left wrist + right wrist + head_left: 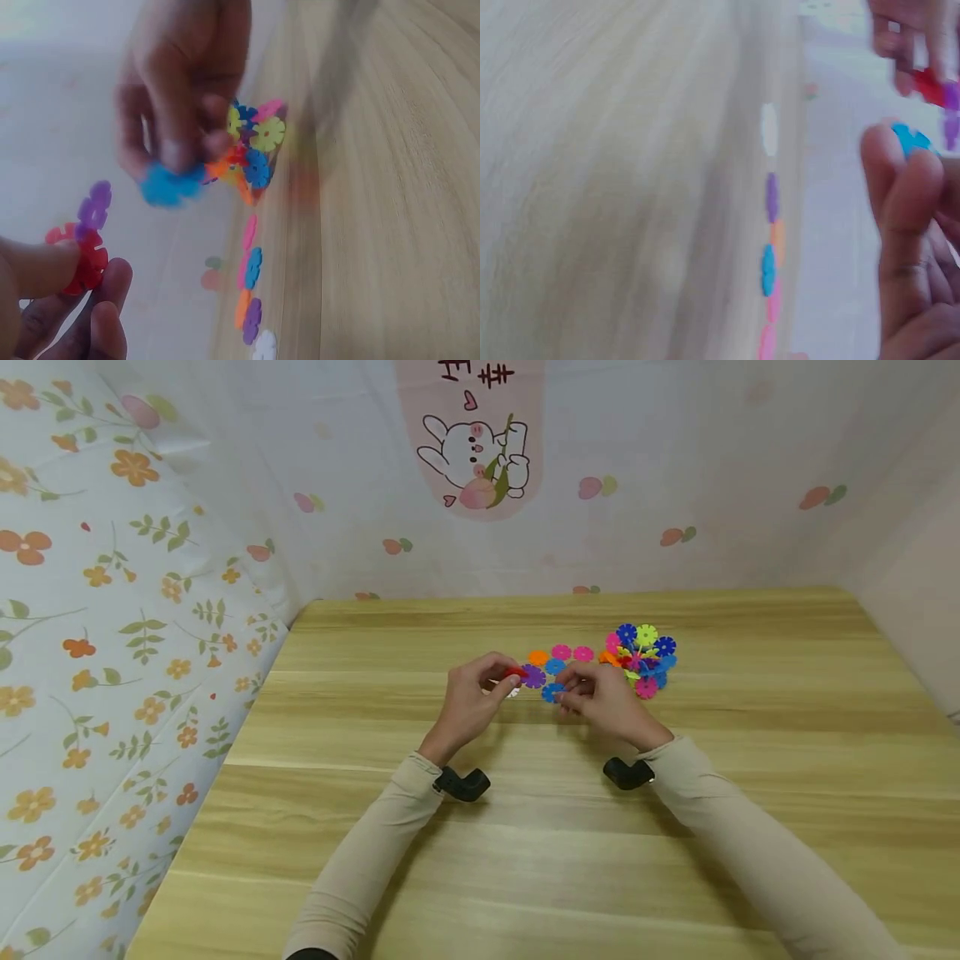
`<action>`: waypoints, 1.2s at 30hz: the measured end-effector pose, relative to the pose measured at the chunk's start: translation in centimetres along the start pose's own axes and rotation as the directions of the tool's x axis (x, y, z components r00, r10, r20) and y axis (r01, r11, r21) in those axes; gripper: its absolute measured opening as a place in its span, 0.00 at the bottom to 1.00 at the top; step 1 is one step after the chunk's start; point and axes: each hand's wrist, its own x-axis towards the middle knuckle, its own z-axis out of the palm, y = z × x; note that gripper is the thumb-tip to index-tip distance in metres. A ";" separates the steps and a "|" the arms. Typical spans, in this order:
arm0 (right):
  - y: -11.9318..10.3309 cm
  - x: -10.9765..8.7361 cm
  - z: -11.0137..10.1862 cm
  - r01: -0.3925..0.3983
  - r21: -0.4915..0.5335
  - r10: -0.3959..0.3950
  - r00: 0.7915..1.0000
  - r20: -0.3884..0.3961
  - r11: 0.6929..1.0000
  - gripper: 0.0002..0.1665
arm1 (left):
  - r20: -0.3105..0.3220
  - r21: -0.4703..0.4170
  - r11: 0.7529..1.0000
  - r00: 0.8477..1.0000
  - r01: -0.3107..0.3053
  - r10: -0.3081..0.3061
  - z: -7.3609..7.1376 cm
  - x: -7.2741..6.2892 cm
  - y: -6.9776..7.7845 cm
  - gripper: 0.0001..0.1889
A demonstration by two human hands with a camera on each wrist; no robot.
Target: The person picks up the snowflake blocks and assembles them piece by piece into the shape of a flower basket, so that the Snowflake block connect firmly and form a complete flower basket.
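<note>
My left hand pinches red interlocking flower discs between thumb and fingers. A purple disc stands joined to the edge of the red ones, pointing away from the fingertips. Opposite it, my right hand pinches a blue flower disc by its edge. In the right wrist view this blue disc shows just past the fingertips, apart from the purple disc. Both hands are raised off the table.
On the wooden table lies a group of loose discs: white, purple, orange, blue and pink. Farther right sits a multicoloured pile of discs. A printed cloth hangs behind.
</note>
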 end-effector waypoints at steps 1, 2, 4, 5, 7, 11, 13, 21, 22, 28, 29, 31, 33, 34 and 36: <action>-0.1 -0.2 -0.2 0.010 0.023 -0.009 0.999 -0.038 1.000 0.06 | -0.003 0.000 1.000 1.000 -0.003 0.003 0.0 0.0 0.0 0.05; -0.3 -0.4 -0.3 0.021 0.043 -0.018 0.998 -0.065 0.999 0.06 | -0.006 -0.003 1.000 1.000 -0.003 0.003 0.0 0.0 -0.1 0.06; -0.6 -0.6 -0.5 0.041 0.052 -0.035 0.994 -0.099 0.998 0.07 | -0.004 -0.003 1.000 1.000 -0.005 0.005 0.0 -0.1 -0.2 0.05; -0.7 -0.6 -0.5 0.050 0.059 -0.044 0.993 -0.106 0.997 0.07 | -0.003 -0.011 1.000 1.000 -0.006 0.006 0.0 -0.2 -0.2 0.05; -0.9 -0.7 -0.4 0.064 0.055 -0.058 0.992 -0.111 0.996 0.08 | 0.005 -0.018 1.000 1.000 -0.007 0.007 0.0 -0.2 -0.2 0.05; -1.1 -0.8 -0.2 0.096 0.015 -0.094 0.989 -0.119 0.995 0.07 | 0.018 -0.020 1.000 1.000 -0.003 0.003 0.2 -0.3 -0.1 0.05; -1.1 -0.9 -0.1 0.118 0.002 -0.117 0.986 -0.123 0.993 0.06 | 0.021 -0.013 1.000 1.000 -0.003 0.003 0.2 -0.3 -0.1 0.04; -1.2 -1.0 -0.1 0.195 -0.022 -0.196 0.976 -0.094 0.981 0.06 | 0.019 -0.010 1.000 1.000 0.017 -0.017 1.0 -0.2 -3.0 0.02; -1.3 -1.0 -0.1 0.206 -0.022 -0.207 0.975 -0.086 0.978 0.07 | 0.023 -0.006 1.000 1.000 0.019 -0.019 1.0 -0.1 -3.2 0.02; -1.6 -1.6 0.4 0.271 -0.046 -0.274 0.955 -0.113 0.962 0.06 | 0.003 0.046 0.998 0.999 -0.035 0.035 1.1 -0.2 -3.1 0.03; -1.6 -1.7 0.4 0.275 -0.053 -0.279 0.951 -0.130 0.960 0.06 | -0.002 0.057 0.997 0.999 -0.051 0.051 1.2 -0.2 -3.0 0.03; -1.5 -1.8 0.4 0.279 -0.060 -0.285 0.945 -0.159 0.959 0.06 | -0.010 0.063 0.995 0.997 -0.074 0.075 1.4 -0.3 -3.0 0.03; -1.5 -1.8 0.3 0.272 -0.050 -0.277 0.946 -0.168 0.961 0.05 | -0.016 0.072 0.993 0.996 -0.091 0.093 1.6 -0.4 -2.9 0.03; -1.4 -1.9 0.3 0.268 -0.039 -0.270 0.949 -0.165 0.963 0.05 | -0.022 0.075 0.993 0.995 -0.091 0.093 1.7 -0.4 -2.9 0.03; -1.3 -2.0 0.2 0.257 -0.017 -0.257 0.954 -0.155 0.966 0.05 | -0.031 0.068 0.994 0.996 -0.085 0.087 1.8 -0.5 -2.9 0.03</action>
